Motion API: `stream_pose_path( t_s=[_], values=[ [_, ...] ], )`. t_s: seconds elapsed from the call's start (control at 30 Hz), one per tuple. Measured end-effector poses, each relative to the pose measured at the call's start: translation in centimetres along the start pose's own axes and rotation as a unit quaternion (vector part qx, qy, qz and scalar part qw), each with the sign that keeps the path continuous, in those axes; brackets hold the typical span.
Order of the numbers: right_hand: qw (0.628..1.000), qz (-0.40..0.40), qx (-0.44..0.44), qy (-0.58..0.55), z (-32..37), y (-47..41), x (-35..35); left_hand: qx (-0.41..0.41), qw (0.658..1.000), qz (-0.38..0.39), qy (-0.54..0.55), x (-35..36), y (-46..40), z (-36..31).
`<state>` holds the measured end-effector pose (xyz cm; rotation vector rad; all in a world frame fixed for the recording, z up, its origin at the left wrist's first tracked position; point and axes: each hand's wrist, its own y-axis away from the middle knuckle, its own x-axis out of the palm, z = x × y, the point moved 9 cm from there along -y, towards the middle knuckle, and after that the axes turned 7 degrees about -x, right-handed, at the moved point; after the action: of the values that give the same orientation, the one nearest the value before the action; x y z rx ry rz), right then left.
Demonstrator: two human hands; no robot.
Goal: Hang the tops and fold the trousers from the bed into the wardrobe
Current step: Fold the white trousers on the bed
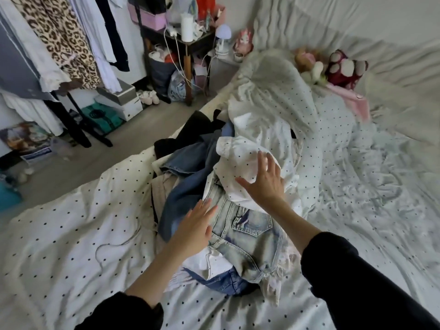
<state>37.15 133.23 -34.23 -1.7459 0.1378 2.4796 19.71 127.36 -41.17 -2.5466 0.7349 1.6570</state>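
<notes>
Bedroom clutter is filling the far left, where a rail (54, 44) is carrying hanging clothes, among them a leopard-print piece (59, 39); that rail is presumably serving as the wardrobe, though I cannot tell which of its garments, if any, are coming from this job. Nearer, a bed (59, 234) in dotted white linen is taking up most of the view, with soft toys (333, 65) sitting at its far right.

A pile (214, 186) of clothes is lying in the middle of the bed, unsorted. Pale jeans (247, 232) are lying on top at the near side, darker denim (190, 167) is spilling to the left, black garments (190, 132) are bunching at the far end, and a white top (247, 163) is draping over the right part.

Both hands are reaching out over the heap with fingers spread and straight, holding nothing. The left hand (192, 229) is hovering over the left edge of the pale jeans; the right hand (264, 182) is hovering over or just touching the white top, and I cannot tell which.

Judging by this, the task is sitting near its beginning: nothing in the pile is looking folded, no hanger is in view on the bed, and most of the sorting, hanging and folding appears to be waiting ahead.
</notes>
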Motion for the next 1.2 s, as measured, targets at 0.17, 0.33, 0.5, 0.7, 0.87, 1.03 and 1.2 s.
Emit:
stream_pose_path(
  t_s=[0.17, 0.33, 0.5, 0.7, 0.87, 1.03, 1.2],
  values=[
    [0.997, 0.044, -0.003, 0.055, -0.6, -1.7, 3.0, 0.021, 0.995, 0.05, -0.089, 2.6, -2.2, 1.4],
    [0.997, -0.046, 0.026, -0.055, -1.9, -0.4, 1.5, 0.026, 0.993, 0.077, -0.081, 2.8, -2.9, 2.2],
    [0.978, -0.057, 0.056, -0.193, -4.1, 3.3, -0.3, -0.016, 0.999, -0.045, 0.001, -0.6, -2.7, -0.1],
    [0.958, -0.073, 0.054, -0.271, -8.0, 9.5, -5.3, 0.088, 0.979, -0.18, 0.025, -5.4, -2.3, -8.8],
    [0.963, -0.051, 0.062, -0.257, -12.5, 16.3, -7.9, 0.193, 0.973, -0.127, -0.017, -2.7, -1.5, -17.1],
    [0.958, -0.081, 0.168, -0.218, -20.9, 22.9, -9.7, 0.186, 0.981, 0.014, 0.058, 2.6, 2.7, -24.0],
    [0.849, -0.103, 0.345, -0.386, -27.4, 29.1, -8.6, 0.298, 0.953, -0.036, -0.03, 6.0, 7.3, -30.3]
  ],
)
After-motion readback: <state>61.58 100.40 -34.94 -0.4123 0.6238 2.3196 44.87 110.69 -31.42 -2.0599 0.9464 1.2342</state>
